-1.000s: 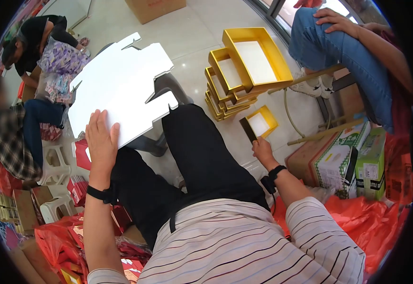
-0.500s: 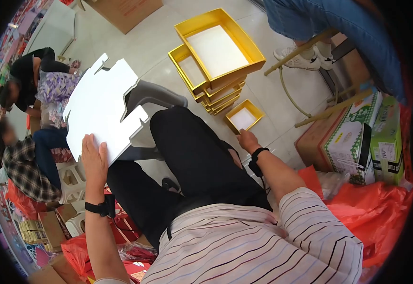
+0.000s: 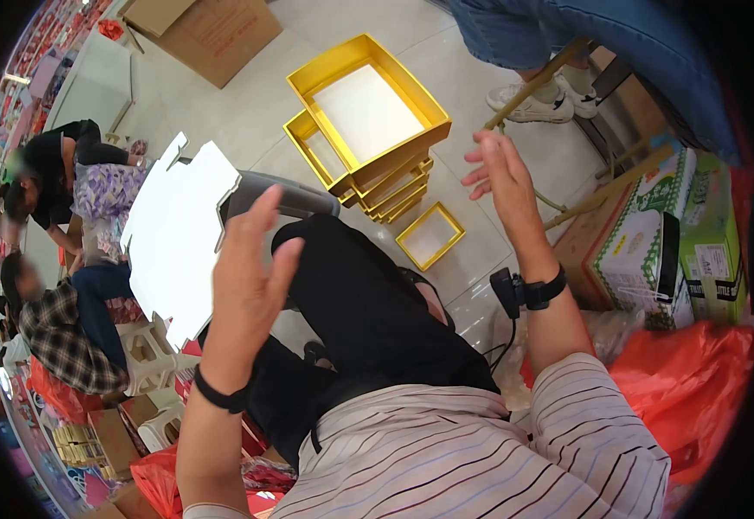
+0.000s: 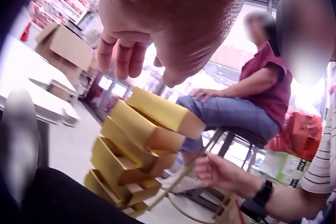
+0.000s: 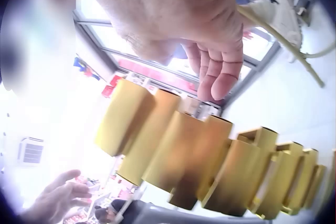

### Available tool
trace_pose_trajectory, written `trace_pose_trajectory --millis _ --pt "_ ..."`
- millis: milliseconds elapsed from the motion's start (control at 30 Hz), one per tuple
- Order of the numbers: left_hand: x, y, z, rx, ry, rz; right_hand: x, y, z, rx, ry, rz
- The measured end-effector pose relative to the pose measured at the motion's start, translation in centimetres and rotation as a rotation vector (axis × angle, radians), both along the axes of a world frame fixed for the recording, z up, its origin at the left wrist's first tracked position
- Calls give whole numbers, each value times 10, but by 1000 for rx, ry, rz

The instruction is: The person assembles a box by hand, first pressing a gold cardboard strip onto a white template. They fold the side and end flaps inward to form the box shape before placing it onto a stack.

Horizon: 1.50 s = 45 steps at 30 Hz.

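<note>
My left hand (image 3: 251,272) is raised above my legs, fingers extended, holding nothing. It overlaps the edge of the flat white die-cut card sheets (image 3: 173,238), which lie piled on a dark grey stool. My right hand (image 3: 505,177) is up too, right of a leaning stack of gold box trays (image 3: 355,164) with white insides; its fingers are loosely bent around nothing. A small gold tray (image 3: 430,235) rests on the floor beside the stack's foot. In the left wrist view the hand (image 4: 163,29) hangs over the stack (image 4: 142,134).
A seated person's jeans (image 3: 515,35) and a bamboo-like pole (image 3: 537,86) are at upper right. Printed cartons (image 3: 641,233) and red plastic bags (image 3: 680,389) lie at right. Two people crouch at left near white stools (image 3: 145,350). A brown carton (image 3: 208,39) stands at the back.
My left hand has come off the white card sheets and swung right. My right hand has set the small gold tray on the floor, let go and risen. The head view has shifted.
</note>
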<state>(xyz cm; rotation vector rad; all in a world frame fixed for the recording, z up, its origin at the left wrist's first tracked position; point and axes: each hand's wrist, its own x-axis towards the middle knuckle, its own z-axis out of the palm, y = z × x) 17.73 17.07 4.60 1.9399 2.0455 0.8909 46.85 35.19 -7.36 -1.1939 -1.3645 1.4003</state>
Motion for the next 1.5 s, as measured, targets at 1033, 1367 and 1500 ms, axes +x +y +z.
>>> trace_pose_trajectory --millis 1033,1367,1500 --pt "109 34 -100 -303 223 -615 140 -93 -214 -368 -96 -47" --pt "66 57 -53 166 285 -243 69 -68 -320 -562 -302 39" --pt "55 64 -57 166 335 -144 58 -60 -336 -535 -299 38"
